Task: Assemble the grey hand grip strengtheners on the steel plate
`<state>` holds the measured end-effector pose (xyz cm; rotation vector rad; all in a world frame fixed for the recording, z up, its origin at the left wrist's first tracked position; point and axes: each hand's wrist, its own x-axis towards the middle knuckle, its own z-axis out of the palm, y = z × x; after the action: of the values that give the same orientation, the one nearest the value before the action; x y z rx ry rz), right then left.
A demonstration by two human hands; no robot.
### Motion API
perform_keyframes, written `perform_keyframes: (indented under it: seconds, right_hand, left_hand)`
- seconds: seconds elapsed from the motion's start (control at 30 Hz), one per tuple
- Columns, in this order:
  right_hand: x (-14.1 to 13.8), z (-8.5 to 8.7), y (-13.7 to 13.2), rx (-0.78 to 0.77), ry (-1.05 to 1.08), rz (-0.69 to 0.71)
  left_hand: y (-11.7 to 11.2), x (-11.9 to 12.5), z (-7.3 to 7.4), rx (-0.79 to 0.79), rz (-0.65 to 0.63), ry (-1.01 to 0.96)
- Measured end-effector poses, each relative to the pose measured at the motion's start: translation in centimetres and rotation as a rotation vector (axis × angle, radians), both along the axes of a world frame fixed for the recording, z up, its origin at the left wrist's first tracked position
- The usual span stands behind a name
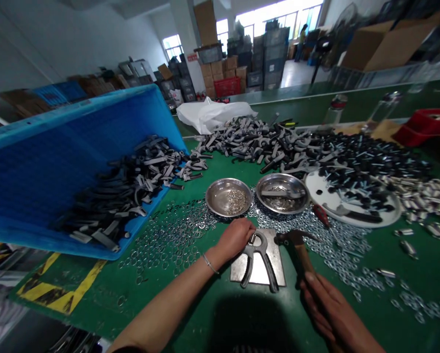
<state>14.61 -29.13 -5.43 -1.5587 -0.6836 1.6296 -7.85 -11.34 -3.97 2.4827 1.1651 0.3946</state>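
Note:
My left hand [233,239] is closed in a pinch on the top joint of a grey two-armed metal part [258,260]. That part lies on a small steel plate [275,255] on the green table. My right hand [326,306] grips the wooden handle of a hammer [297,245]. The hammer's head hovers just right of the part's joint. Loose metal washers [168,240] are scattered around the plate.
Two steel bowls [214,193] [301,189] sit behind the plate. A tilted blue crate [58,162] of grey parts is at the left. Piles of grey parts [256,139] and black pieces [367,162] cover the far table. A white disc [319,189] lies right.

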Motion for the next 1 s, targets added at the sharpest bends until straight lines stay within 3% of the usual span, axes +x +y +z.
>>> perform_keyframes:
  seconds: [0.17,0.23,0.3,0.47,0.6,0.73,0.83,1.0]
  right_hand:
    - [-0.1,1.0,-0.3,0.008,-0.013,0.045]
    - [0.0,1.7,-0.1,0.026,-0.061,0.074]
    - [0.4,2.7,0.4,0.055,-0.150,0.136]
    - [1.8,7.0,2.9,0.244,-0.553,0.348]
    - [1.7,10.2,5.1,0.399,-0.767,0.416]
    - [0.5,9.2,7.7,0.402,-0.879,0.577]
    - [0.0,8.0,9.3,0.369,-0.825,0.724]
    - [0.1,7.7,9.8,0.423,-0.885,0.647]
  left_hand:
    - [-0.9,0.1,-0.8,0.317,-0.142,0.246]
    - [-1.1,0.2,-1.0,0.353,-0.184,0.292]
    - [-1.3,0.2,-0.8,0.301,-0.168,0.272]
    - [-3.3,-1.7,0.7,0.129,0.061,0.007]
    - [-4.8,-3.8,1.8,0.074,-0.036,0.035]
    - [-4.5,-4.0,2.1,0.087,-0.115,0.194]
    - [-4.0,-3.6,2.1,0.092,-0.114,0.243]
    - [-3.8,-3.7,1.8,0.098,-0.104,0.226]
